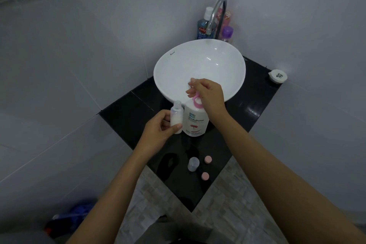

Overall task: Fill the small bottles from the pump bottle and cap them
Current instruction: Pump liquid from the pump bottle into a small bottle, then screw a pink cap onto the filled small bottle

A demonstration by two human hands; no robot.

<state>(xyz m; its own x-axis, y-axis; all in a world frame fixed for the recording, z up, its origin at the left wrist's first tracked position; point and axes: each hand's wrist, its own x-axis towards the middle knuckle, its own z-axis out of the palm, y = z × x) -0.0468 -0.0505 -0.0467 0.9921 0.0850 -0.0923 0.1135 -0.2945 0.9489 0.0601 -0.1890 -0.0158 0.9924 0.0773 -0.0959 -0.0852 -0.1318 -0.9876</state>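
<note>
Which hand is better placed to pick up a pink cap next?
Probably the right hand: it only rests on the pump, while the left hand holds the part-filled small bottle. The caps lie on the counter nearer the right arm.

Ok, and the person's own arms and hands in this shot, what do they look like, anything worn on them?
Both forearms are bare along all that shows, with no sleeves in view. The left hand and the right hand wear no gloves. No watch, bracelet or ring shows on the sides facing the camera, and no markings are visible. The nails look short and plain, though the picture is too soft to be sure.
</note>
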